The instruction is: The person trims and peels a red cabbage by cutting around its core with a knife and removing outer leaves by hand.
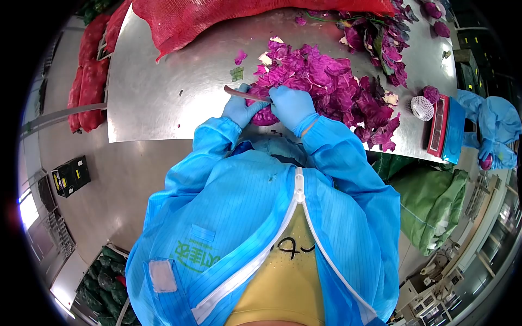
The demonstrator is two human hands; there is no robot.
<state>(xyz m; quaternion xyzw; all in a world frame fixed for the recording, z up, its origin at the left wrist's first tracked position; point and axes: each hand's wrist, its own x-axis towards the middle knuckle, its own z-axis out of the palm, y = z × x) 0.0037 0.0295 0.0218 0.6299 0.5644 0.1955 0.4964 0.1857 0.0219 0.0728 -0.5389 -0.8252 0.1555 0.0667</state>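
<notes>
My right hand (292, 106), in a blue glove, is closed round the handle end of a knife (244, 95), whose blade points left. My left hand (238, 110), also gloved in blue, holds a purple cabbage (263, 116) near the table's front edge. The blade passes over my left hand and the cabbage, which the hands partly hide. Loose purple leaves (321, 76) lie heaped behind and to the right of my hands. A small green leaf piece (236, 74) rests just beyond my left hand.
On the metal table (152, 103), a red mesh bag (217, 19) lies at the back. At the right are a red and blue scale (447, 130), a white net (422, 108) and more leaves (386, 49). A co-worker's blue sleeve (497, 125) shows far right. A green sack (432, 206) stands below.
</notes>
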